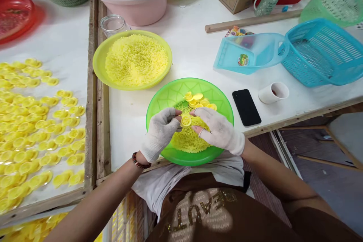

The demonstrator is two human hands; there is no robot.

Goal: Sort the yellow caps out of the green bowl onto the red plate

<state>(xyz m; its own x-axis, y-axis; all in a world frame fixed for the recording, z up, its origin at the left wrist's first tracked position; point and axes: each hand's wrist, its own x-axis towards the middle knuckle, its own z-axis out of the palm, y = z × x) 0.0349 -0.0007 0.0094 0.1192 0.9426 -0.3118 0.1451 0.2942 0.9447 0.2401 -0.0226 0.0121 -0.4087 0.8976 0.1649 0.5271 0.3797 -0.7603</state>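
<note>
White tabletop [190, 51], round green bowl [159, 102], yellow beads [188, 141], knit-gloved hands.

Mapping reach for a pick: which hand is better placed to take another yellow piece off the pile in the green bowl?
Right, I'd say. The right hand is nearer the piled yellow pieces, its thumb and forefinger apart. The left hand seems to grip a round piece.
</note>
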